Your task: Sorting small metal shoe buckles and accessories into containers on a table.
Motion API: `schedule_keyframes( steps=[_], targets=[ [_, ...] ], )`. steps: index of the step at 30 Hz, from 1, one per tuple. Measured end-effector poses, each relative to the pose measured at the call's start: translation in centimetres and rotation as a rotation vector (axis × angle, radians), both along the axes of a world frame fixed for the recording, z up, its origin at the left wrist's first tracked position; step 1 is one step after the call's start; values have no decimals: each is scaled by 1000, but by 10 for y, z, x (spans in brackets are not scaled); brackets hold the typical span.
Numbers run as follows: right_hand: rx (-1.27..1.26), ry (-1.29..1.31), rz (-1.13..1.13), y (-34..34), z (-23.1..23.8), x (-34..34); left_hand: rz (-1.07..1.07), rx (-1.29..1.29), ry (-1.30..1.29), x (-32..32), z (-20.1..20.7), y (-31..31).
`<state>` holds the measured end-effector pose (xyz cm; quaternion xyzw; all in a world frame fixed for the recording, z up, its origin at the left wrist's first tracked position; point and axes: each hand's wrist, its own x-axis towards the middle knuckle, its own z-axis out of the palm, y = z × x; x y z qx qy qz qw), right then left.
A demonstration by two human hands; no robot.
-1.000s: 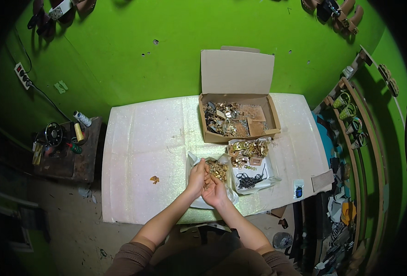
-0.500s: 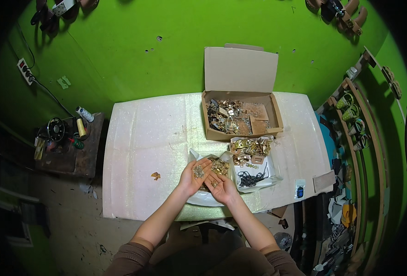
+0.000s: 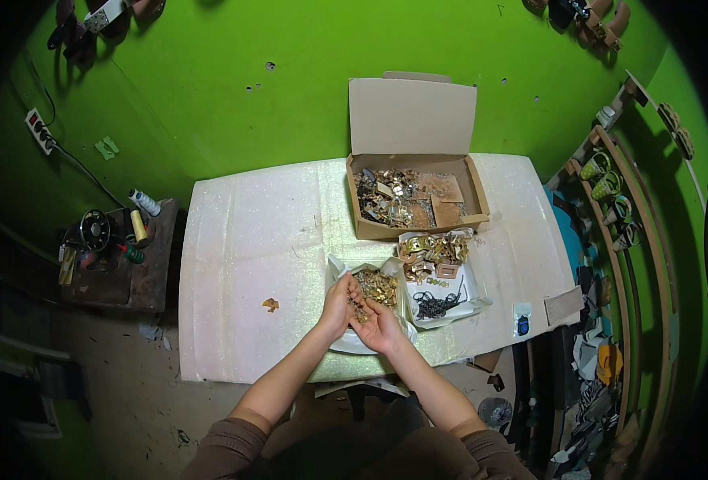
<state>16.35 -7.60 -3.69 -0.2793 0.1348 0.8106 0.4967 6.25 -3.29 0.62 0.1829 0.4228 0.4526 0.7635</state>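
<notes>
Over a white-lined container (image 3: 402, 276), my two hands meet side by side. My left hand (image 3: 339, 302) is cupped and tipped on its edge toward the right, with small shiny metal pieces (image 3: 359, 310) along its inner side. My right hand (image 3: 382, 328) lies palm up and cupped beneath it, with some of the same pieces at its fingers. Gold-coloured metal fittings (image 3: 379, 286) fill the container behind the hands. Each piece is too small to name exactly.
Right of it, a white-lined tray (image 3: 470, 304) bears gold buckles (image 3: 435, 250) and a black chain (image 3: 438, 304). Behind stands an open cardboard box (image 3: 414, 232) of mixed fittings. A brown scrap (image 3: 270, 305) lies on the table (image 3: 234, 240). A sewing machine (image 3: 95, 230) stands far left.
My left hand has turned from flat and palm up to tipped on its edge, its pieces shifted toward my right hand. My right hand has cupped more closely under it.
</notes>
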Motion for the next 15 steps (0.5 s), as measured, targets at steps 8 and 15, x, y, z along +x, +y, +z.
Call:
schedule_keyframes(
  steps=[8,15],
  targets=[
    [-29,-34,8,2,17,3,164,-243,-322,-14,-5,5],
    [296,-521,55,8,26,21,171,-259,-280,-20,-20,-9]
  ],
)
